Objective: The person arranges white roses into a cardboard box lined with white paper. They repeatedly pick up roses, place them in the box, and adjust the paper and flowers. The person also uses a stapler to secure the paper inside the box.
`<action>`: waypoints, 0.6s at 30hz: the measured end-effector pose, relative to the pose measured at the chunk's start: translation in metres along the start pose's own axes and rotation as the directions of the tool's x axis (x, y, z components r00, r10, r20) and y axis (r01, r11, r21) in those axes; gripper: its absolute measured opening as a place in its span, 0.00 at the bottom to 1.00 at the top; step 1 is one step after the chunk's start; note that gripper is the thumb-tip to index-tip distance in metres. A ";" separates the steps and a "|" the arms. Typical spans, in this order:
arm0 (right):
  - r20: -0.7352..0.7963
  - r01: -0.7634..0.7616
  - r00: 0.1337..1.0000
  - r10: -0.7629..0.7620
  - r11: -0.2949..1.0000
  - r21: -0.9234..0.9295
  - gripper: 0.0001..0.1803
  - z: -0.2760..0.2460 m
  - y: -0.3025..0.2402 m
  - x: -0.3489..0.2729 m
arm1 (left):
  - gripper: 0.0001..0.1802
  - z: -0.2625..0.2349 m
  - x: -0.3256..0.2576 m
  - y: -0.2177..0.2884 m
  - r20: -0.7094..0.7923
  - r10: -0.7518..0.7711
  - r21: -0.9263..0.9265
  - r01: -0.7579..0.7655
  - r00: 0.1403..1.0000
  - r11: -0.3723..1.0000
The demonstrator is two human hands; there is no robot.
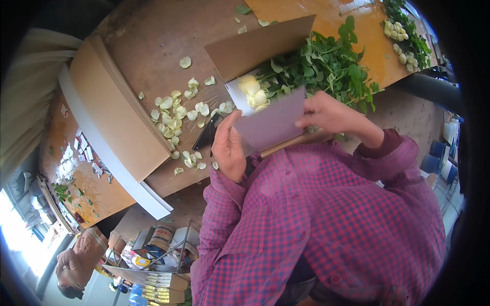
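Between my hands is a thin greyish-purple sheet point(273, 121), blurred a little and tilted up in front of my chest. My right hand point(329, 115) pinches its right edge between thumb and fingers. At the opposite edge, my left hand point(228, 150) is closed around the side of the sheet, its fingertips pointing up. Just beyond the sheet lie cream roses point(251, 91) on a white liner, their leafy green stems point(326, 69) stretching to the right. A brown cardboard flap point(263, 45) stands raised behind the blooms. A dark, flat object point(207, 133) is beside my left hand, partly hidden.
Loose pale petals point(171, 115) are scattered over the wooden table point(153, 46). Stacked brown cardboard sheets point(112, 107) with a white border strip point(102, 148) stand at left. More cream roses point(397, 30) lie far right. A person point(81, 257) is at lower left, near a loaded cart point(163, 245).
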State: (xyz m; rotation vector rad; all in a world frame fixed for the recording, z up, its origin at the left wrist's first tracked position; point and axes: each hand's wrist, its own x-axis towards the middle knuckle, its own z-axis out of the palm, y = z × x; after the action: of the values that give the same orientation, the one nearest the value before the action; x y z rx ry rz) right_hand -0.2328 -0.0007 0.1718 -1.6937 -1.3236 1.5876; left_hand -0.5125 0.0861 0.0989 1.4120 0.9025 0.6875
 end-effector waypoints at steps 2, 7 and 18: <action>-0.058 -0.169 0.980 0.192 0.945 0.279 0.11 0.003 0.009 0.016 | 0.21 0.006 0.003 0.001 -0.118 0.008 0.029 -0.005 0.993 1.000; -0.158 -0.309 0.912 0.379 0.887 0.343 0.11 0.011 0.023 0.045 | 0.31 0.007 0.026 0.013 0.096 0.381 0.559 -0.366 0.920 0.744; -0.174 -0.416 0.861 0.477 0.859 0.297 0.15 0.009 0.035 0.060 | 0.55 0.046 0.041 0.027 0.411 0.090 0.756 -0.394 0.907 0.522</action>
State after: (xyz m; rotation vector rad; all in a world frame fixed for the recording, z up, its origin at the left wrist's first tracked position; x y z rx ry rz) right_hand -0.2381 0.0332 0.1106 -2.0518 -0.5959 1.6353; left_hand -0.4488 0.0985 0.1176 2.4833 0.7808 0.1616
